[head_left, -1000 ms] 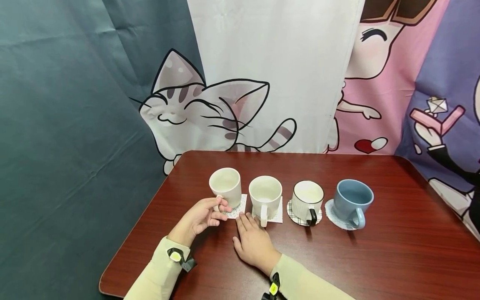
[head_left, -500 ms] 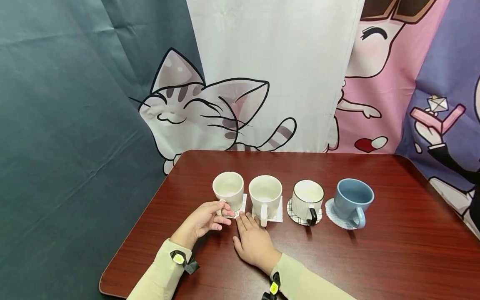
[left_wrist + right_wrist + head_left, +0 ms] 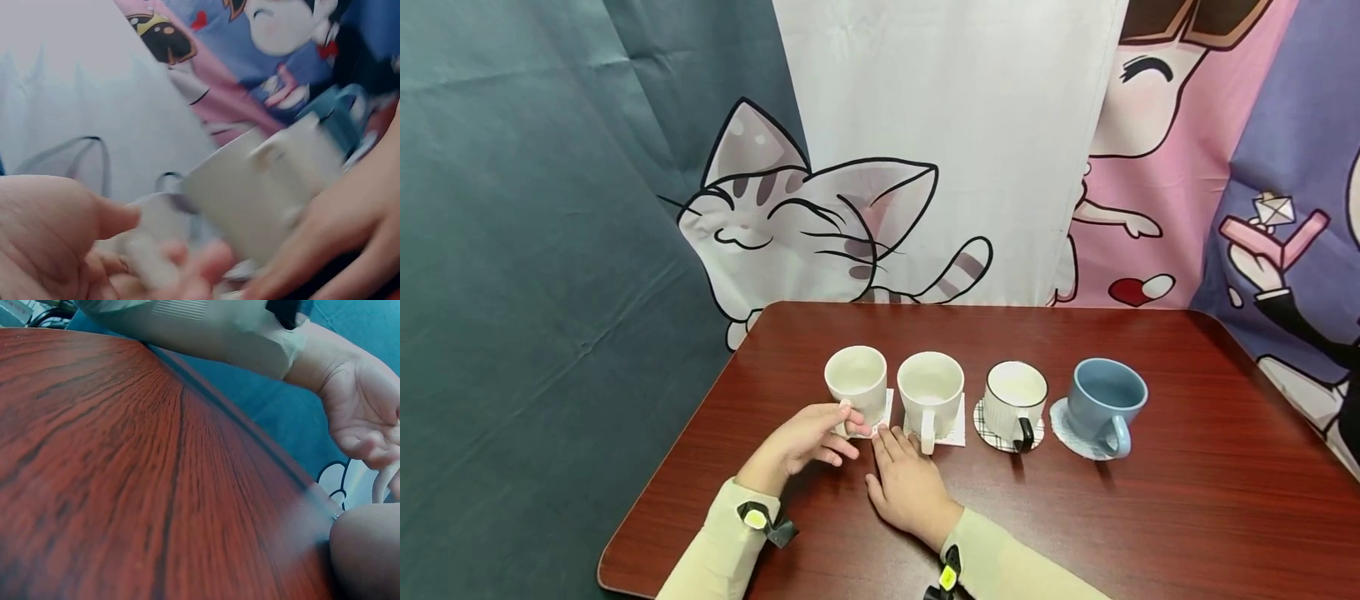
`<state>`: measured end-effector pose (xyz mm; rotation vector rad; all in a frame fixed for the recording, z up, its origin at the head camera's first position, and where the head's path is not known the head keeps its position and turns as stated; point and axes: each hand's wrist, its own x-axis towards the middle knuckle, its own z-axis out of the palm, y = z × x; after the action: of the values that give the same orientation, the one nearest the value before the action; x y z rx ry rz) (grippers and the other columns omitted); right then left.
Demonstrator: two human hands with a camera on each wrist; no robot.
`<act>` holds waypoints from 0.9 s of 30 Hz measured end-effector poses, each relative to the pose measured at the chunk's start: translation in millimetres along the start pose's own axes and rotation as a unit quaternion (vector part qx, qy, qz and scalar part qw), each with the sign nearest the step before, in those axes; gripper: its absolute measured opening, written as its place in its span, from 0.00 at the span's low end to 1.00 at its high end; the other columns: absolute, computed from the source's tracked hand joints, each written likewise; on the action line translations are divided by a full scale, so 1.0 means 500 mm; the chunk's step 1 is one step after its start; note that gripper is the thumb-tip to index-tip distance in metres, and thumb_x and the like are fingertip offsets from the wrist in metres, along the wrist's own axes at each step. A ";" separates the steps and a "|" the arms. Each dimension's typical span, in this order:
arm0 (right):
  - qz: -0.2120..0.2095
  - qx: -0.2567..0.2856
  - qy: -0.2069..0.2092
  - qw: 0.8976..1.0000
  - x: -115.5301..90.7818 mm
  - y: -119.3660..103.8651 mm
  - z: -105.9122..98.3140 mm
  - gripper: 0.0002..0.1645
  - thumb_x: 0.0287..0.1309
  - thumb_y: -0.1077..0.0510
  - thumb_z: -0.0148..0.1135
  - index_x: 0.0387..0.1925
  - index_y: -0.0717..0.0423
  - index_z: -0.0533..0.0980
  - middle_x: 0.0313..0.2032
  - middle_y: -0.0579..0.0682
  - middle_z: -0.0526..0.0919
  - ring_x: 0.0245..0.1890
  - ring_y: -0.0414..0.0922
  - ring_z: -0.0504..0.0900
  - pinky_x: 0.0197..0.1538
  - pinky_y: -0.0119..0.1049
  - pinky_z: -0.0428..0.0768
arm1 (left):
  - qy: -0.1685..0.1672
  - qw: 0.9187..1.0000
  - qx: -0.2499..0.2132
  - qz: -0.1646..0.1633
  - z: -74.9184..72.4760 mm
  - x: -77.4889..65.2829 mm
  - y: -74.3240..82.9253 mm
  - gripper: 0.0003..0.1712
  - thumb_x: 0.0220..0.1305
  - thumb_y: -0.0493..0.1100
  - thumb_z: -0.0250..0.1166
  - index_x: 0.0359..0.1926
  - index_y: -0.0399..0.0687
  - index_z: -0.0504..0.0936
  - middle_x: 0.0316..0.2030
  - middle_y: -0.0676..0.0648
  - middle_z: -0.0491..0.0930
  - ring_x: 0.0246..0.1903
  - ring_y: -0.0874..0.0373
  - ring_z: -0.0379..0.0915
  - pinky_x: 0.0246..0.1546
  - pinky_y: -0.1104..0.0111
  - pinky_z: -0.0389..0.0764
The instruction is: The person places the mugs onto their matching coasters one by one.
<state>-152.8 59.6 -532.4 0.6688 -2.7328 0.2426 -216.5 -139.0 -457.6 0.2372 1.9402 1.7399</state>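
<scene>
My left hand (image 3: pixel 812 437) is at the handle of the leftmost cream mug (image 3: pixel 856 379), its fingers loosened and spread. In the left wrist view the blurred mug handle (image 3: pixel 150 259) lies between thumb and fingers, with the thumb apart from it. This mug sits upright on a white square coaster (image 3: pixel 886 410). My right hand (image 3: pixel 913 492) lies flat on the table, its straight fingertips touching the coaster's front corner. Just beyond those fingers stands a second cream mug (image 3: pixel 931 387), handle toward me, on another square coaster (image 3: pixel 957 429).
Farther right stand a ribbed white mug (image 3: pixel 1015 400) with black rim and handle on a round checked coaster (image 3: pixel 988 429), and a blue mug (image 3: pixel 1105 396) on a pale blue round coaster (image 3: pixel 1071 437). The red-brown table (image 3: pixel 1150 525) backs onto a printed curtain (image 3: pixel 955 108).
The leftmost mug has moved slightly right and toward me, down onto its coaster. My left hand moved with it, then its fingers loosened. The right hand has stayed in place.
</scene>
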 end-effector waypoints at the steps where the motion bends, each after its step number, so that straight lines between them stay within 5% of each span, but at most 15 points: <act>1: 0.000 0.000 0.003 1.000 0.000 0.001 0.001 0.36 0.66 0.43 0.58 0.67 0.62 0.73 0.68 0.56 0.73 0.68 0.54 0.71 0.69 0.51 0.69 | 0.023 0.999 0.044 0.008 -0.007 -0.001 0.010 0.23 0.79 0.51 0.51 0.51 0.33 0.78 0.40 0.44 0.85 0.24 0.58 0.83 0.22 0.71 0.79; 3: -0.002 0.002 0.005 1.000 0.000 0.001 0.001 0.36 0.65 0.43 0.58 0.66 0.62 0.73 0.68 0.57 0.73 0.68 0.54 0.72 0.68 0.51 0.69 | 0.088 0.983 0.159 0.035 -0.022 -0.005 0.035 0.24 0.77 0.53 0.54 0.48 0.33 0.79 0.34 0.42 0.83 0.22 0.57 0.80 0.21 0.68 0.77; 7: -0.002 0.005 0.003 1.000 0.000 0.002 0.002 0.36 0.66 0.44 0.58 0.66 0.63 0.73 0.68 0.57 0.73 0.68 0.55 0.72 0.69 0.51 0.68 | 0.209 0.899 0.365 0.123 -0.045 0.005 0.093 0.23 0.67 0.57 0.65 0.47 0.42 0.78 0.43 0.40 0.78 0.33 0.50 0.78 0.34 0.60 0.78; 9: 0.000 0.004 -0.002 1.000 -0.001 0.003 0.002 0.36 0.66 0.43 0.57 0.66 0.62 0.73 0.68 0.57 0.73 0.68 0.54 0.71 0.69 0.50 0.68 | 0.211 0.857 0.431 0.189 -0.049 0.027 0.113 0.28 0.62 0.59 0.70 0.54 0.46 0.77 0.54 0.38 0.73 0.47 0.46 0.76 0.47 0.54 0.77; 10: 0.002 0.002 -0.003 1.000 -0.002 0.003 0.003 0.36 0.66 0.43 0.57 0.66 0.62 0.73 0.68 0.57 0.73 0.68 0.54 0.71 0.69 0.50 0.68 | 0.194 0.844 0.450 0.219 -0.049 0.040 0.120 0.33 0.59 0.59 0.72 0.59 0.49 0.76 0.61 0.38 0.68 0.55 0.44 0.72 0.54 0.50 0.75; 13: 0.006 0.001 -0.008 1.000 -0.003 0.004 0.002 0.36 0.66 0.42 0.57 0.67 0.61 0.73 0.69 0.56 0.72 0.69 0.54 0.70 0.70 0.50 0.68 | 0.112 0.822 0.489 0.268 -0.042 0.082 0.129 0.45 0.53 0.60 0.76 0.71 0.59 0.70 0.74 0.40 0.56 0.70 0.39 0.58 0.66 0.41 0.62; 15: 0.008 0.002 -0.012 1.000 -0.003 0.003 0.001 0.36 0.67 0.42 0.57 0.67 0.61 0.72 0.69 0.55 0.72 0.70 0.53 0.70 0.70 0.50 0.67 | 0.065 0.806 0.524 0.267 -0.035 0.105 0.126 0.49 0.52 0.62 0.75 0.74 0.66 0.67 0.77 0.43 0.55 0.73 0.39 0.52 0.69 0.39 0.56; 17: 0.006 0.003 -0.013 1.000 -0.001 0.002 -0.001 0.37 0.67 0.42 0.56 0.68 0.61 0.72 0.69 0.55 0.72 0.70 0.53 0.69 0.69 0.51 0.68 | 0.040 0.793 0.554 0.250 -0.027 0.120 0.119 0.47 0.53 0.63 0.74 0.74 0.69 0.67 0.75 0.45 0.60 0.71 0.40 0.56 0.66 0.40 0.61; 21: 0.001 0.001 -0.010 1.000 0.001 -0.002 -0.002 0.37 0.67 0.42 0.56 0.68 0.61 0.72 0.69 0.55 0.72 0.70 0.54 0.70 0.68 0.50 0.69 | 0.054 0.775 0.594 0.209 -0.013 0.134 0.105 0.39 0.55 0.63 0.70 0.70 0.76 0.72 0.66 0.51 0.70 0.59 0.46 0.67 0.48 0.47 0.78; 27: 0.000 -0.008 -0.002 1.000 -0.001 -0.001 -0.004 0.36 0.66 0.43 0.58 0.66 0.62 0.73 0.68 0.56 0.73 0.68 0.53 0.71 0.67 0.51 0.70 | 0.097 0.769 0.601 0.195 0.004 0.134 0.100 0.36 0.54 0.63 0.67 0.67 0.79 0.75 0.63 0.51 0.72 0.54 0.48 0.69 0.39 0.51 0.79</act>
<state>-151.5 59.8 -530.9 0.6651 -2.7368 0.2195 -282.8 -98.8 -426.7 0.9733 3.0617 0.3959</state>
